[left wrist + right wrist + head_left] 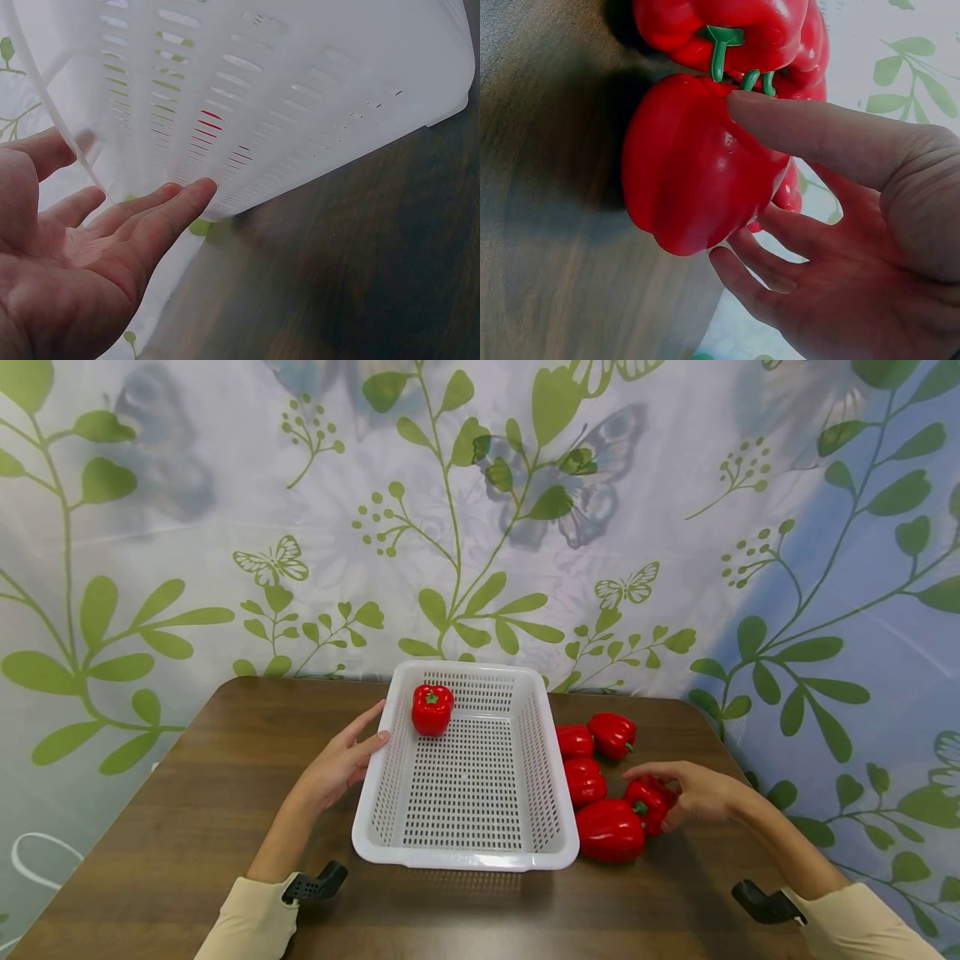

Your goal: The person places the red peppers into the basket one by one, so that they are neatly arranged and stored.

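Observation:
A white perforated plastic basket stands on the table with one red bell pepper upright in its far left corner. My left hand is at the basket's left side, fingers extended along the outer wall and the thumb by the rim. To the right of the basket, my right hand holds a red bell pepper, thumb on one side and fingers curved round the other. In the right wrist view, this pepper lies on its side against its neighbours.
Several more red bell peppers, among them a large near one and a far one, lie close along the basket's right wall. The brown wooden table backs onto a leaf-patterned cloth.

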### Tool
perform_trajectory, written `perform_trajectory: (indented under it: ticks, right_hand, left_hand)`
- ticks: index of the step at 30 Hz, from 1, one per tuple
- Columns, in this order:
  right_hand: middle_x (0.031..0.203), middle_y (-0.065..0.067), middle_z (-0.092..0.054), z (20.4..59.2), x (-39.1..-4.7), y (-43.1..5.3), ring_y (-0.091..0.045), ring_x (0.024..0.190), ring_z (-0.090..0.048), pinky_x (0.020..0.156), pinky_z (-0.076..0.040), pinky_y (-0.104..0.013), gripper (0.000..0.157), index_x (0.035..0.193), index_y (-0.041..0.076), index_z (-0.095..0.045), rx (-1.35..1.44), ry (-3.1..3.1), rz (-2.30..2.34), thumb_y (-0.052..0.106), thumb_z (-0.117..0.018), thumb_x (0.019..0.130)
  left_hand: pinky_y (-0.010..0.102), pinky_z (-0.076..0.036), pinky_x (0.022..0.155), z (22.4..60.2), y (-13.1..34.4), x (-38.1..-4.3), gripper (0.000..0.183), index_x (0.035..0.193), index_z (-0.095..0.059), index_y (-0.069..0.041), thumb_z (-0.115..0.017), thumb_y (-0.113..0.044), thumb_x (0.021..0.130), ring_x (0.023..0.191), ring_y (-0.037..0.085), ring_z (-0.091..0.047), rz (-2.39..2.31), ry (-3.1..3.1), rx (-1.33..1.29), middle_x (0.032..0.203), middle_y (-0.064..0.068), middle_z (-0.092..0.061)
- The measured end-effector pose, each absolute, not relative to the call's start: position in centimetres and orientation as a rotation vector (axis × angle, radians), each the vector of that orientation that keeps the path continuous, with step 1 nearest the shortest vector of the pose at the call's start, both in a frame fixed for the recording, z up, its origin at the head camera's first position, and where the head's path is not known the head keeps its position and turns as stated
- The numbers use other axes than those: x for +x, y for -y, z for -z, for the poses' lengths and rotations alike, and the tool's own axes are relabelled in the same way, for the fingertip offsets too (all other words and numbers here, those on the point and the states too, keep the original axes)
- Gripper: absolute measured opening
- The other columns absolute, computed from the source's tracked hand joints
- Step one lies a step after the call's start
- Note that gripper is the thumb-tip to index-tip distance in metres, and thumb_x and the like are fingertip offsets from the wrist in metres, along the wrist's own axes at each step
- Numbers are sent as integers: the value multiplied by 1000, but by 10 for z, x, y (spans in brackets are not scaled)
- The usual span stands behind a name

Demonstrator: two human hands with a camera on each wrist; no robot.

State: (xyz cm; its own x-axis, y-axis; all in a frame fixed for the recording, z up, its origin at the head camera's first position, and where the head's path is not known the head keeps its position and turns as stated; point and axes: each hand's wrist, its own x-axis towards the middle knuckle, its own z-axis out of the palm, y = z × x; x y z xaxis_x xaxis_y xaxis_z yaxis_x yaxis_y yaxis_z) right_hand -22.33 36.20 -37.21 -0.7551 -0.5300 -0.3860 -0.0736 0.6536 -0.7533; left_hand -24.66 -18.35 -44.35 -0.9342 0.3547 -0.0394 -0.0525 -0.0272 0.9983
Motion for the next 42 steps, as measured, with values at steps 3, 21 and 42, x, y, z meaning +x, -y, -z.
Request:
perform_trajectory:
  ticks: [3,21,42]
  right_hand:
    - [129,-23,-58,374,-224,-363,-32,107,-58,81,-59,-38,78,146,1,-50,-477,-2280,991,-9,-74,72]
    - [133,-24,-59,376,-219,-362,-39,115,-61,83,-58,-40,75,140,7,-54,-448,-2453,930,-2,-81,71]
    - [129,-26,-61,358,-228,-363,-48,114,-62,81,-59,-43,70,139,5,-54,-500,-2632,768,13,-85,76]
  left_hand:
    - [52,-58,93,443,183,-247,67,163,-19,-31,-54,-27,106,124,46,-61,-2044,-1965,320,152,29,-43]
    - [50,-58,93,444,182,-246,66,163,-18,-30,-53,-27,107,121,40,-64,-2042,-1966,332,153,29,-42]
    - [51,-59,91,446,183,-245,66,163,-18,-30,-52,-26,107,123,47,-61,-2047,-1967,331,151,30,-44]
